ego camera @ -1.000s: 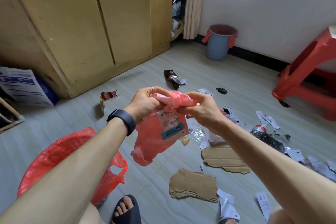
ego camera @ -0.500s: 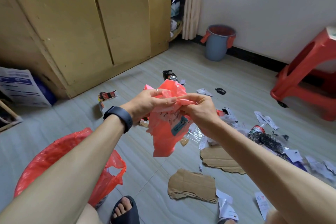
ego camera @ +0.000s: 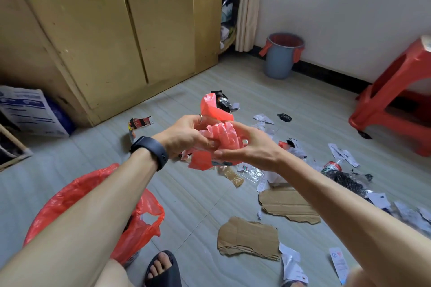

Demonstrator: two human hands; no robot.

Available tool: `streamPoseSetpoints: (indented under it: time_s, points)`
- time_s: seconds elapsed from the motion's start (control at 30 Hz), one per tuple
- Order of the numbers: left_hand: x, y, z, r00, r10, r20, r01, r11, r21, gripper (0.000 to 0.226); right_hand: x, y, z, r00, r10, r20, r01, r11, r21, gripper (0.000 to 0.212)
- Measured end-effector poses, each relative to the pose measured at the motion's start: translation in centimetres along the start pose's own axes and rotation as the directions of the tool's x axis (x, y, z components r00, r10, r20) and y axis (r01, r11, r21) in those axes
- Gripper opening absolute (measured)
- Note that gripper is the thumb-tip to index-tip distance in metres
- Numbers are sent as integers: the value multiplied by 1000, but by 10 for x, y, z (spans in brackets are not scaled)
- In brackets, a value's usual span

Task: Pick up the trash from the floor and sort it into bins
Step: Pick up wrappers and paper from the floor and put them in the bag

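I have both hands on a thin red plastic bag [ego camera: 222, 137]. It is bunched into a glossy, pleated wad and held up off the grey tile floor [ego camera: 198, 198]. The fingers of my left hand [ego camera: 186, 135] curl over the wad from the near side, with a ring [ego camera: 201, 118] on one of them. My right hand [ego camera: 251, 149] grasps it from the other side, thumb pressed underneath and fingers wrapped behind. One smooth flap stands up past my left fingertips, and a smaller one hangs below my right thumb.

A crinkled black foil wrapper [ego camera: 225, 102] lies just beyond that upper flap. Two torn pieces of corrugated cardboard [ego camera: 248, 237] with ragged edges lie flat below my right wrist. Out past that wrist are scattered white paper scraps [ego camera: 342, 155] and a crushed bottle [ego camera: 332, 166] with a red label.

Under my left forearm sits a bin lined with a saggy red bag [ego camera: 144, 223]. Far beyond my fingers, against the white wall, a round grey bin [ego camera: 278, 63] carries a red liner. A red plastic stool [ego camera: 394, 105] stands well off to the right of my right hand.
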State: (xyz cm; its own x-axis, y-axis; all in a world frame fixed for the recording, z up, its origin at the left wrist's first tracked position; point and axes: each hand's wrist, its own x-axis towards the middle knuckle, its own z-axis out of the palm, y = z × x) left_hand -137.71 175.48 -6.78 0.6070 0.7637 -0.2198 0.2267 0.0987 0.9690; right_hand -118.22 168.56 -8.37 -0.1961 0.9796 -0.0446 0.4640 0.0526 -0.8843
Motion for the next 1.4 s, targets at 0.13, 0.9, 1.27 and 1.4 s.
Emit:
streamPoseSetpoints:
  time_s: [0.13,0.9,1.27,1.4]
  points:
    - [-1,-2,3,993,79,-89,-66,988,136,46,4,4,3,999,36,-10,-36,999,6,45]
    - [-1,26,13,996,84,-37,-91,952,-293,28,7,6,-4,972,106,-208,5,882,472,42]
    - [-2,18,12,998,-62,20,63,996,-61,57,5,5,-2,963,174,-204,-40,845,533,28]
    - [-3,20,12,999,-3,-44,-2,993,-120,51,6,1,-14,972,208,-105,-92,756,648,61]
